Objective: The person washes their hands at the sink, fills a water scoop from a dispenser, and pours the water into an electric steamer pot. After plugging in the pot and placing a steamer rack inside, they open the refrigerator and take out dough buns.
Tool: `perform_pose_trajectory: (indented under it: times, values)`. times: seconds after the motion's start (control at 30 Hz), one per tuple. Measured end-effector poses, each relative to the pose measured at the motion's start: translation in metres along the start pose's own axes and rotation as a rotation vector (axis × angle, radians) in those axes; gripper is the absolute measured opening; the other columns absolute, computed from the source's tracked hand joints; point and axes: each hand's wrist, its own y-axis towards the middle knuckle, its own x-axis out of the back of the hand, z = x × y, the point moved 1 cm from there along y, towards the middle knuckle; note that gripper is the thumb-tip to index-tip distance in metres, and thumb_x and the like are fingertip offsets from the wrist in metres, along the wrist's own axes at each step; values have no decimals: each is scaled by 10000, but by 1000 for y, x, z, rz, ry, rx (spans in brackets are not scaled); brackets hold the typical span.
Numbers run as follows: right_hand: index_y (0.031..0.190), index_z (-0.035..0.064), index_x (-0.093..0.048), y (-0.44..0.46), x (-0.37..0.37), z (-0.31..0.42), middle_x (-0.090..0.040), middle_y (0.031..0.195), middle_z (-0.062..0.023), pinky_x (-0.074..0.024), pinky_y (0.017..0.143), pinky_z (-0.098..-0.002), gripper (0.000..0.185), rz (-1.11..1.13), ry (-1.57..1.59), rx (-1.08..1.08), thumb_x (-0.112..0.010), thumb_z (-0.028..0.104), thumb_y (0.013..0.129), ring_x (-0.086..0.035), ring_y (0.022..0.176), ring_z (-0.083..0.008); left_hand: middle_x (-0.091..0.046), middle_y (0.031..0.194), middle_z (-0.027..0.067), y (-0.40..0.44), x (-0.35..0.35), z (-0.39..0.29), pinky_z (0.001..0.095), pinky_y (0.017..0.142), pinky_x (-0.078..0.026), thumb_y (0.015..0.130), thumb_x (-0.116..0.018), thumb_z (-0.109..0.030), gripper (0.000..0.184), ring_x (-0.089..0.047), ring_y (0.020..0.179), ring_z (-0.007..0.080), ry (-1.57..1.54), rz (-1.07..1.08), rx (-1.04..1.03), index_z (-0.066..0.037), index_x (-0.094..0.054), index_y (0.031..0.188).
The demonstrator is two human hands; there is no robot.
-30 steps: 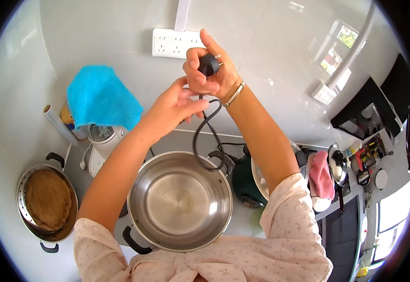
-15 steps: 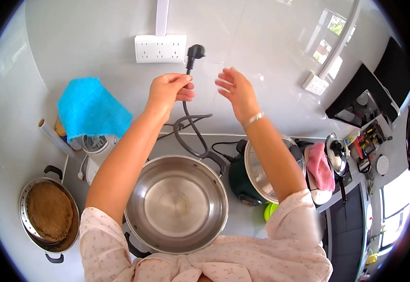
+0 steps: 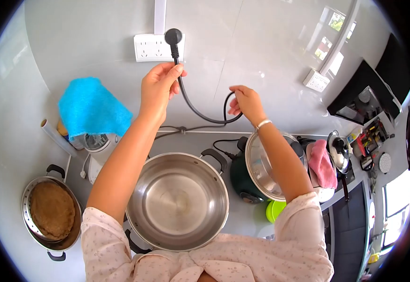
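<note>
My left hand point(image 3: 160, 87) pinches a black power cord point(image 3: 193, 107) just below its plug. The black plug point(image 3: 173, 36) points up and overlaps the right part of the white wall socket strip point(image 3: 148, 48). Lower and to the right, my right hand point(image 3: 247, 102) is closed on a loop of the same cord. Below both hands stands a wide steel pot point(image 3: 176, 202) with nothing in it. A dark green cooker with a glass lid point(image 3: 247, 176) is under my right forearm.
A blue cloth point(image 3: 92, 105) covers a white appliance at the left. A pot at the far left holds a brown flat cake point(image 3: 52, 209). A green bowl point(image 3: 275, 211), a pink cloth point(image 3: 322, 162) and a lidded pan point(image 3: 339, 152) are at the right.
The plug has left my right hand and risen in front of the sockets, held by my left hand. My right hand has moved right and down and has taken hold of the cord's loop.
</note>
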Motion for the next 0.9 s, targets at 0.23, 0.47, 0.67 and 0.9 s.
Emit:
perform_pose_trajectory:
  times: [0.23,0.47,0.67,0.9]
  values:
    - [1136,39,-631,22,-20,-30,-605,1205,-104,-466,911,-388,329,-106,-901,370,-498,264,935,-585,1089,-290,-605,790,44,-2,5,21,253,563,-489,880,-675,-195,199,-593,647,121,18,2,-61,-17,-597,922]
    - [1001,16,-645,4,-78,74,-644,912,-118,-470,737,-294,414,253,212,271,-542,412,938,-604,853,-179,-625,818,59,3,-8,60,262,601,-525,903,-614,-134,155,-630,660,139,98,58,-40,3,-602,973]
    - [996,-3,-626,23,-106,70,-591,822,-23,-437,716,-257,475,297,411,238,-515,457,949,-531,729,-125,-656,880,76,1,18,63,276,624,-512,895,-611,-141,219,-633,687,140,265,138,50,20,-606,1043]
    - [1001,6,-590,57,-119,45,-439,702,44,-359,596,-222,497,284,738,160,-455,483,971,-392,627,-75,-629,1080,76,-60,107,49,260,733,-496,941,-581,-190,305,-614,925,118,627,271,14,-30,-570,1200]
